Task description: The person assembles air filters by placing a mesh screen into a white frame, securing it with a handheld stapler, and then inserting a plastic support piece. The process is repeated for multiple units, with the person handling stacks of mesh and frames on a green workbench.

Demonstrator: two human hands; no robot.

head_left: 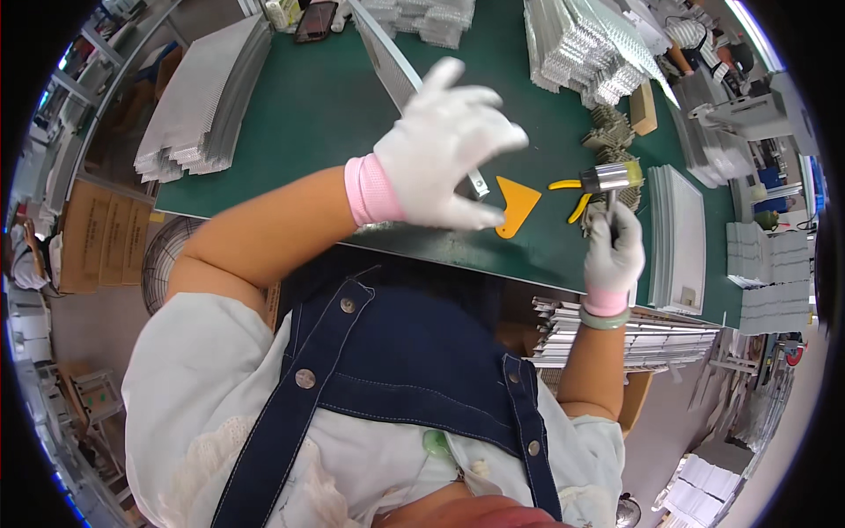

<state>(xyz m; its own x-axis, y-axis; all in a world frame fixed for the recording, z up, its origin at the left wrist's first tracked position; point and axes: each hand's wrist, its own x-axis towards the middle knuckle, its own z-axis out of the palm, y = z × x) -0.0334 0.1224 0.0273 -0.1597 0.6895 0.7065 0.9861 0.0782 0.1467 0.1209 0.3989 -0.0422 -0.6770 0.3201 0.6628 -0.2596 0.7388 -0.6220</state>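
My right hand (616, 253), in a white glove with a pink cuff, is closed around the handle of a mallet (606, 179) with a silvery head and a yellow striking face. The mallet is raised over the table's right part. My left hand (440, 150), gloved alike, hovers with fingers spread over a thin metal frame (385, 58). The frame runs from the far edge to under that hand, which hides its middle; whether they touch I cannot tell. Between my hands lies an orange triangular scraper (517, 208). Yellow-handled pliers (564, 185) lie partly behind the mallet.
A green table (299, 114) carries stacked mesh panels (207, 92) at left and more mesh sheets (581, 53) at the far right. Small metal pieces (609, 130) are heaped beyond the mallet. White framed panels (678, 238) stand at right. A phone (316, 21) lies at far left.
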